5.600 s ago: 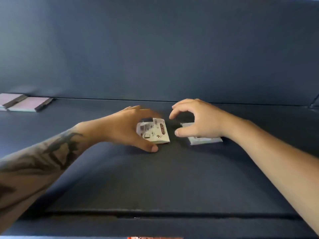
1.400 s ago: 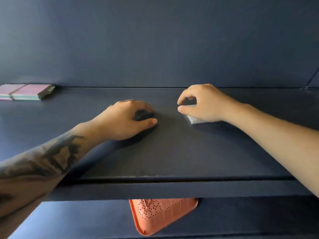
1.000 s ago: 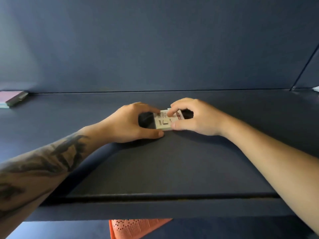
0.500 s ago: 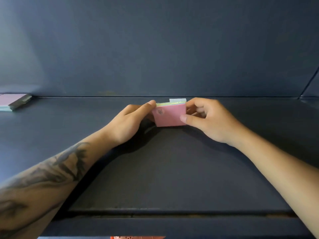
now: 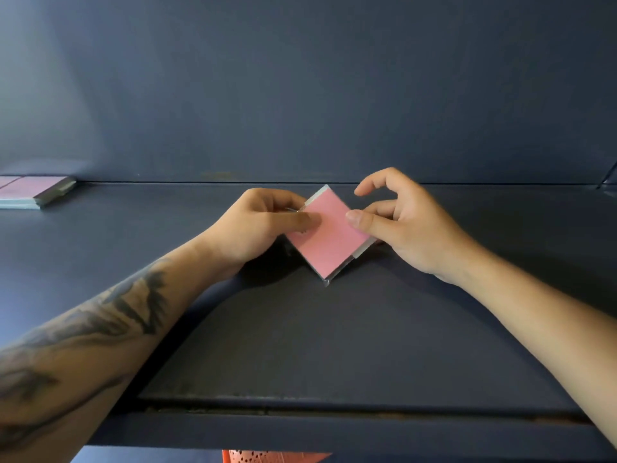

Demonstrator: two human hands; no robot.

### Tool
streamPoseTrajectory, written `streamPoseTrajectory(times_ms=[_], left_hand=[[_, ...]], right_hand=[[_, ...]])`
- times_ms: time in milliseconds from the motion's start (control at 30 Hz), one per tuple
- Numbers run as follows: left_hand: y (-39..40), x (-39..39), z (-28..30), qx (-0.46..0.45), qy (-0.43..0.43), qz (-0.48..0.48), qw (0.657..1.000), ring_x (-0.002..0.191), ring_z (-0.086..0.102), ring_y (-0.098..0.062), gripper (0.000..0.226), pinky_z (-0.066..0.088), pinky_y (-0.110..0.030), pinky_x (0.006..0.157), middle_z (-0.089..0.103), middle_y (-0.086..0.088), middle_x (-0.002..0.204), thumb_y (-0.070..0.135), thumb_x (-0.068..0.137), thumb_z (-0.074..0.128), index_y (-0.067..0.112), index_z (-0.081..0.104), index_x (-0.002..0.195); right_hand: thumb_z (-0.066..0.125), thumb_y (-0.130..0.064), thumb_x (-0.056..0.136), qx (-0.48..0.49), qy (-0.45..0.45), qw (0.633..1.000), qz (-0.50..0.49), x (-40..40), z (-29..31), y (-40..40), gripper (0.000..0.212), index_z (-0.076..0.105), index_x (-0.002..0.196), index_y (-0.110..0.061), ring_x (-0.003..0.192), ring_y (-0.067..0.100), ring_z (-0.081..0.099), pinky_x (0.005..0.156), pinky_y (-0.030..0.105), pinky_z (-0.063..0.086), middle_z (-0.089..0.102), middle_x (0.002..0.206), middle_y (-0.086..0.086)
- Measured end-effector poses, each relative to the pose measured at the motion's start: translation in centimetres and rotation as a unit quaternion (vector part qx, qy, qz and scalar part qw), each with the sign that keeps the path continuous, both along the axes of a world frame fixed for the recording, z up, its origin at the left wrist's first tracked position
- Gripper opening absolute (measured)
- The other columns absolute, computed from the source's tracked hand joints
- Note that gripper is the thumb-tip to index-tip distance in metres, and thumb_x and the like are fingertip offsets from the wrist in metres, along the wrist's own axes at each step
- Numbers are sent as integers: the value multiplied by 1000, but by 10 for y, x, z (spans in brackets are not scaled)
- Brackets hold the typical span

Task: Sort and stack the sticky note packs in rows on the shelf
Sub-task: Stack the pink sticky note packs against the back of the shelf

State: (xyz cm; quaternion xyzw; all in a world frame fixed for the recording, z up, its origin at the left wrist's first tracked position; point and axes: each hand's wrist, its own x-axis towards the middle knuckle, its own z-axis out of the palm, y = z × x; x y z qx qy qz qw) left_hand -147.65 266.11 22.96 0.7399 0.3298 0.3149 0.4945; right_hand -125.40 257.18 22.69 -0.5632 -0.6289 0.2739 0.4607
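Both hands hold one pink-topped sticky note pack, turned corner-on like a diamond over the middle of the dark shelf: the left hand pinches its left corner, the right hand pinches its right edge; more packs lie far left

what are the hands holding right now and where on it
Both hold one pink sticky note pack, turned corner-down like a diamond. The left hand pinches its left corner, thumb on the pink face; the right hand grips its right edge.
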Motion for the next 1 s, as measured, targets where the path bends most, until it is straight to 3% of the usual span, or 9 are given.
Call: streamPoseTrajectory(times_ms=[100,233,367,500,567,633,767,900,1000], left_hand=[[1,2,0,-5,-24,30,999,80,67,-21,29,51,-37,85,75,-13,87,28,74,78,3,75,89],[-2,3,4,-15,-54,77,995,86,70,-27,25,52,-50,102,76,-19,93,28,75,79,5,75,83],[-9,4,11,-51,-86,90,991,87,70,-30,18,54,-52,100,74,-25,95,17,87,77,1,71,90],[-15,-4,15,-42,-87,78,992,84,71,-27,18,59,-41,86,74,-14,89,16,97,69,0,67,90],[-14,-19,20,18,-24,70,997,81,67,-25,29,55,-42,82,75,-6,88,32,101,64,8,72,87],[-10,-47,25,106,61,58,991,75,61,-8,35,45,-26,74,72,15,83,50,103,54,25,74,89],[8,-139,31,323,288,76,898,104,65,-9,57,45,-29,91,70,24,116,76,97,34,38,64,127],[36,-242,18,347,431,89,828,125,60,-18,77,38,-36,109,65,11,135,84,91,21,35,55,140],[55,-314,8,334,461,109,815,128,57,-18,78,40,-36,111,62,12,141,85,88,19,38,55,140]], right_hand=[[77,-37,90,45,-55,996,-46,-2,-1,-2,24,58,101,-29,76,10,61,73,28,47,74,93,-5],[82,-55,76,87,-179,976,-83,-13,-1,-13,48,57,113,-37,108,0,55,81,17,44,59,118,-18],[78,-73,66,95,-296,947,-83,-29,4,-16,74,50,127,-42,116,12,50,91,35,47,52,128,-16],[72,-72,68,130,-334,927,-114,-42,14,-14,73,53,131,-39,112,16,55,92,44,51,57,127,-13],[72,-69,71,120,-343,927,-93,-52,19,-10,71,53,134,-42,118,14,53,99,44,47,56,131,-14],[72,-70,74,95,-360,925,-74,-64,23,-2,70,51,137,-45,123,12,49,106,42,41,53,135,-18],[65,-77,77,74,-362,927,-65,-110,23,26,68,49,138,-51,127,12,45,105,34,30,50,137,-23],[57,-80,80,61,-375,924,-38,-181,19,65,65,46,138,-53,128,16,44,104,34,27,50,137,-23],[52,-82,81,60,-395,916,-19,-245,21,96,67,46,140,-50,127,18,45,108,39,30,52,136,-18]])
